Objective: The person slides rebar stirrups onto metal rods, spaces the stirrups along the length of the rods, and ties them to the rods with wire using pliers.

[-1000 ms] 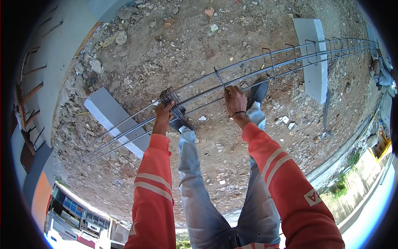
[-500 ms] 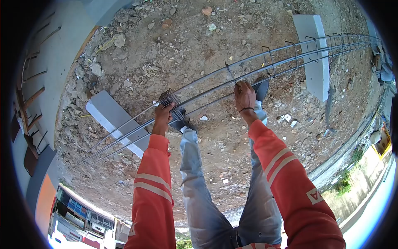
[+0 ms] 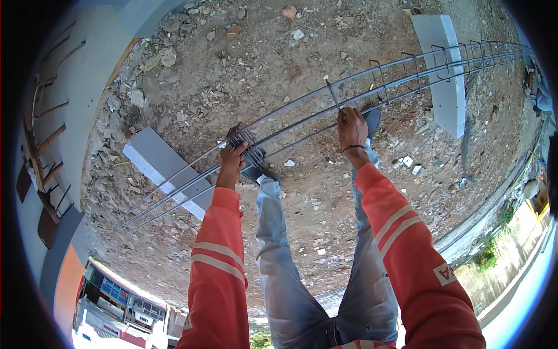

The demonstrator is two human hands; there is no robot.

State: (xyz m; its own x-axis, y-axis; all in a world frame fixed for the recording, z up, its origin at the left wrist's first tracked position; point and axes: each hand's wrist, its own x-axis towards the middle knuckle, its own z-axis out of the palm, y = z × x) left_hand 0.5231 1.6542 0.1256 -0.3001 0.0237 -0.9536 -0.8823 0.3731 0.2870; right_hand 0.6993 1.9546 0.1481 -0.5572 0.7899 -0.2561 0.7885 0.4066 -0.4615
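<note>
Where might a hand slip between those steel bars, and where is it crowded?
The steel bars run ring-free between the bunched rings at the left hand and the single ring by the right hand, and leftward over the left block. It's crowded at the bunch and where spaced rings cross near the right block.

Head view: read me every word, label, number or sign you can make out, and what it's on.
"A": white patch on the right sleeve; any other lettering there is unclear.
Left sleeve: pale mark at its edge, unreadable.
Background vehicles: too small to read.
Steel bars: no text visible.
</note>
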